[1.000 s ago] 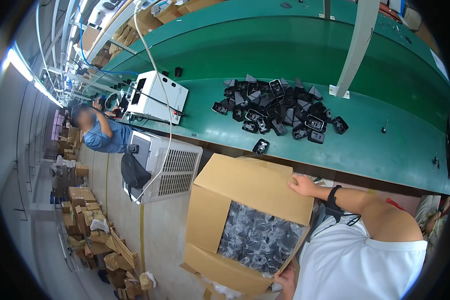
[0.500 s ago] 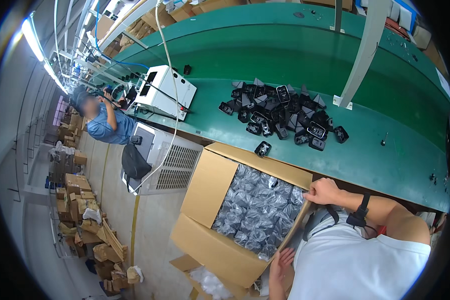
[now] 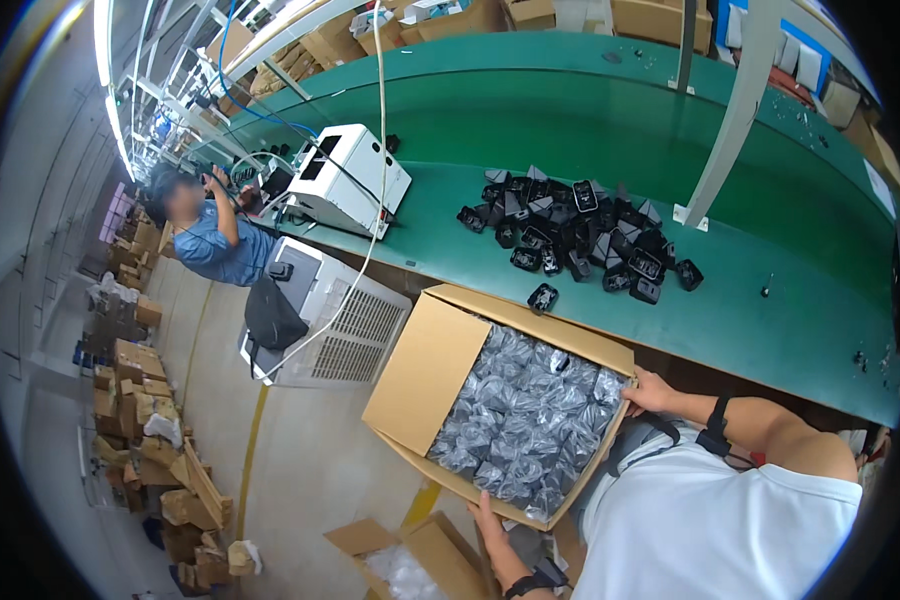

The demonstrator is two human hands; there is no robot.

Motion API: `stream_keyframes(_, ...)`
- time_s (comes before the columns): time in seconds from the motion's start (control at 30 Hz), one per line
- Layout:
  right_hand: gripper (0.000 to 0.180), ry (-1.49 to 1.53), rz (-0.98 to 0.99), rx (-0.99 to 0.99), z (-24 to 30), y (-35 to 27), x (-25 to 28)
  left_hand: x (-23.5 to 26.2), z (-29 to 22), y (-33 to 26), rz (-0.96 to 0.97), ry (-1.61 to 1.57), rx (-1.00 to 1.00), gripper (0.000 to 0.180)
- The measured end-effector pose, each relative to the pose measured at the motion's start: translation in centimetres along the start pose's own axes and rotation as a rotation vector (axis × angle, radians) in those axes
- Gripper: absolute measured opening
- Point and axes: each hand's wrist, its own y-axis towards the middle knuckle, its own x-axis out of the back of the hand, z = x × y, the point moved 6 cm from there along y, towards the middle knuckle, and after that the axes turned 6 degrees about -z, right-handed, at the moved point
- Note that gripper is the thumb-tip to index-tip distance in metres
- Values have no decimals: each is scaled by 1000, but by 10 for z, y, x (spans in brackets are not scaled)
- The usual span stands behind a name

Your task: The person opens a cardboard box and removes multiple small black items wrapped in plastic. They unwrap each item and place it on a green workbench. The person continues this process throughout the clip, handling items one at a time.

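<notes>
A large open cardboard box point(image 3: 432, 375) stands just in front of me, packed with several black parts in clear plastic bags point(image 3: 530, 410). My right hand point(image 3: 652, 390) is closed round the box's rim at its right corner, beside the bench. At the near left side, my left hand point(image 3: 488, 520) grips the box's lower wall, with fingertips reaching the edge; part of that hand is hidden by the box. One broad flap lies over the left part of the bags.
The green workbench point(image 3: 750, 330) runs beyond the box, with a pile of black housings point(image 3: 580, 230) and a white machine point(image 3: 345, 185). A white air cooler point(image 3: 340, 320) stands left, near a co-worker in blue point(image 3: 220, 235). A smaller open carton point(image 3: 440, 555) is on the floor.
My left hand has moved left along the box and taken hold of its near side. The near flap no longer sticks out, and the box sits slightly turned, uncovering the smaller carton more.
</notes>
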Motion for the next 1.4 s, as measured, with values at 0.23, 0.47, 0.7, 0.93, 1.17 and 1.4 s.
stream_keyframes(0.23,37,47,75,26,1,24,-2,-41,2,-12,32,-340,198,60)
stream_keyframes(0.47,32,-301,58,115,32,40,23,-84,-16,-29,28,-409,192,80)
stream_keyframes(0.7,41,-1019,17,479,43,69,26,-52,44,-4,-122,-494,64,78)
stream_keyframes(0.93,25,-764,-135,811,197,20,11,-62,-136,-66,-529,809,-898,52)
stream_keyframes(1.17,26,-659,286,908,85,21,-79,-111,-170,61,18,1077,-692,31)
stream_keyframes(1.4,27,-825,-154,741,62,-7,-64,-116,-173,83,215,999,-793,36)
